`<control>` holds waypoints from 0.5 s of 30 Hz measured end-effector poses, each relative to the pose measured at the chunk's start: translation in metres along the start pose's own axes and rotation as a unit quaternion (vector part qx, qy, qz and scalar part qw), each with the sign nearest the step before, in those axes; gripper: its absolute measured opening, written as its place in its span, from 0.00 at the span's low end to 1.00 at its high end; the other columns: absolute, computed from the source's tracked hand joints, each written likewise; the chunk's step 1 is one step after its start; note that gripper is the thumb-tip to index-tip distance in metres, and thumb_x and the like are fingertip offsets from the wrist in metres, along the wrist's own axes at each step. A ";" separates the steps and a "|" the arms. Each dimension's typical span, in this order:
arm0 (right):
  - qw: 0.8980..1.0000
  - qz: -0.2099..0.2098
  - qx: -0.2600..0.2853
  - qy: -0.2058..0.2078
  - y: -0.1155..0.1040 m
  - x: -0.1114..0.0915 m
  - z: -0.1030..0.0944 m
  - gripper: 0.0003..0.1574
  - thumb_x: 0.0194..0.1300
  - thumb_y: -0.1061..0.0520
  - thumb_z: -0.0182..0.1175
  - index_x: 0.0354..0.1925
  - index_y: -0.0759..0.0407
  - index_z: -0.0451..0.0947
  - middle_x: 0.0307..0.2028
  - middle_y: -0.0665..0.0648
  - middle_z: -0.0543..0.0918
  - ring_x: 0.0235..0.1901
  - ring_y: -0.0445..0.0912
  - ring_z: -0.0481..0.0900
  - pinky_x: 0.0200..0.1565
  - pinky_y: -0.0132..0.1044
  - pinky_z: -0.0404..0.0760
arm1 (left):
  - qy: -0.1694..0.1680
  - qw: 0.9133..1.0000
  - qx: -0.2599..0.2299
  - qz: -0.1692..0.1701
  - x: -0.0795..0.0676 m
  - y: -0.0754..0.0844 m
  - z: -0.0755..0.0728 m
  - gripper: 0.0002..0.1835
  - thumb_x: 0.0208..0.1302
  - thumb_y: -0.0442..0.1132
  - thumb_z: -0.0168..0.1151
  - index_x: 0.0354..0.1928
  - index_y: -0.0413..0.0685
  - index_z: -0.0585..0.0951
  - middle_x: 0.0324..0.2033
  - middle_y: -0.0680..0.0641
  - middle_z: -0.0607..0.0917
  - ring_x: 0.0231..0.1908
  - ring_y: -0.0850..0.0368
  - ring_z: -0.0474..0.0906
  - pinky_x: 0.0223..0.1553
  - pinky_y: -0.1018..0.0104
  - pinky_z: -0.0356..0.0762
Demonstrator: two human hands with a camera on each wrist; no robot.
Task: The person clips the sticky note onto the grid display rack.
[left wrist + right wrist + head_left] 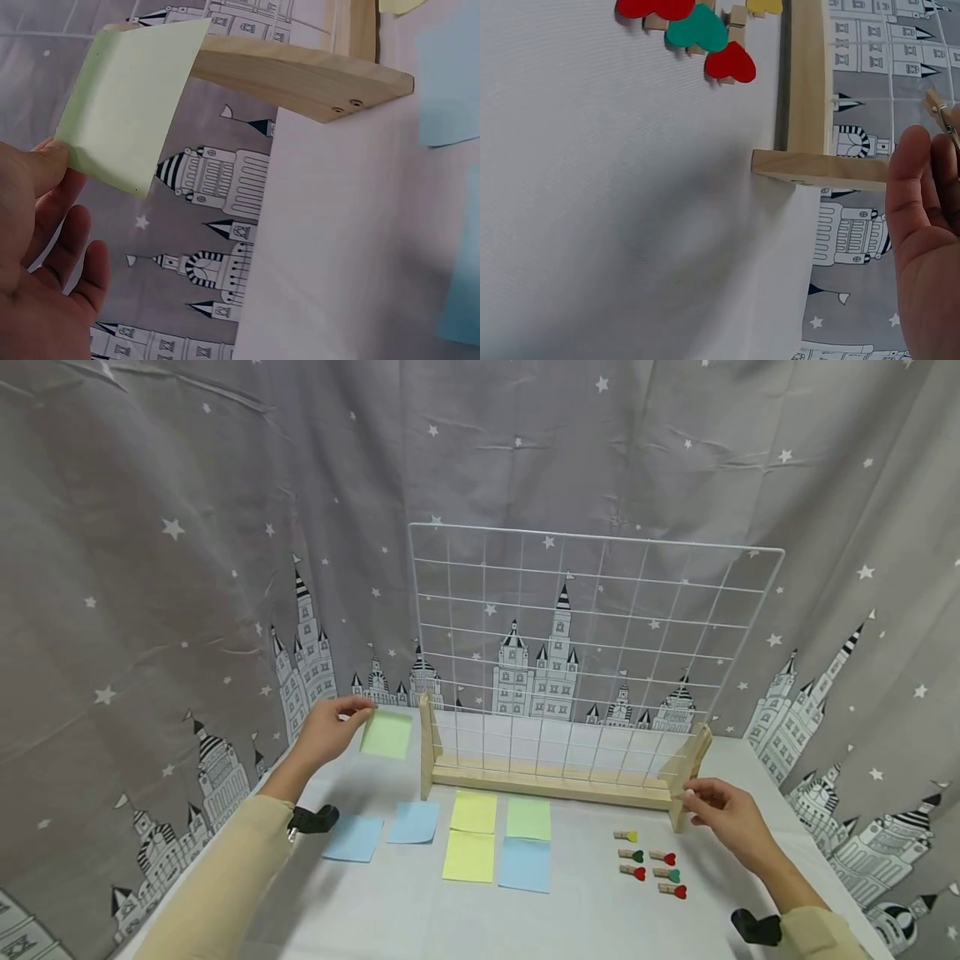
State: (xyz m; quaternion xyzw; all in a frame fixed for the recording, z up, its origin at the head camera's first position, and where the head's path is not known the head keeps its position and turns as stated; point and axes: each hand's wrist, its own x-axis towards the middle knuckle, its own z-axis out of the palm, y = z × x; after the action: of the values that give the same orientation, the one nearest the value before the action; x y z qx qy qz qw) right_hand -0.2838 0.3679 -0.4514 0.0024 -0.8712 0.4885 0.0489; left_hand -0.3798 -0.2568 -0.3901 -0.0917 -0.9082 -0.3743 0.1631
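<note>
My left hand (330,731) pinches a light green sticky note (387,733) by its corner, left of the wooden stand. In the left wrist view, thumb and finger grip the edge of that green sheet (131,105). Beside the stand's right end, my right hand (726,817) holds a small wooden clothespin (939,109) between thumb and fingers; the hand hides part of it. A white wire grid (592,610) rises from the wooden stand (547,783) between the hands.
On the white table lie yellow notes (468,856), another green note (528,818) and blue notes (523,865). Several clothespins with heart shapes (670,858) lie at the right, before the stand. A grey curtain (337,485) with castles and stars hangs behind.
</note>
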 end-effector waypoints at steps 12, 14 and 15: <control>0.998 -0.053 -0.036 0.002 -0.011 0.001 -0.006 0.25 0.76 0.51 0.60 0.63 0.66 0.79 0.53 0.63 0.85 0.43 0.37 0.84 0.44 0.32 0.86 | -0.005 1.000 -0.013 0.012 0.003 0.025 -0.005 0.16 0.80 0.46 0.55 0.57 0.48 0.85 0.53 0.41 0.87 0.52 0.44 0.81 0.55 0.45 0.79; 0.997 -0.065 -0.037 0.002 -0.015 0.002 -0.007 0.25 0.77 0.51 0.60 0.63 0.65 0.79 0.53 0.63 0.84 0.43 0.37 0.83 0.43 0.31 0.86 | -0.003 1.000 -0.013 0.012 0.003 0.029 -0.006 0.16 0.80 0.47 0.54 0.57 0.49 0.85 0.53 0.42 0.87 0.52 0.44 0.81 0.55 0.45 0.78; 0.997 -0.070 -0.035 0.001 -0.017 0.003 -0.008 0.24 0.77 0.51 0.59 0.63 0.65 0.79 0.54 0.63 0.84 0.43 0.37 0.83 0.43 0.30 0.86 | -0.002 1.000 -0.014 0.013 0.003 0.031 -0.006 0.15 0.80 0.47 0.55 0.56 0.49 0.85 0.53 0.42 0.87 0.52 0.44 0.81 0.55 0.45 0.78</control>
State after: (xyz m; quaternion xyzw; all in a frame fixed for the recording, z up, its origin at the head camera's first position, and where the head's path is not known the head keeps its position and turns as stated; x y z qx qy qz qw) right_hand -0.2849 0.3662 -0.4328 0.0611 -0.8854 0.4532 0.0836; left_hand -0.3724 -0.2392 -0.3652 -0.1064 -0.9021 -0.3843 0.1651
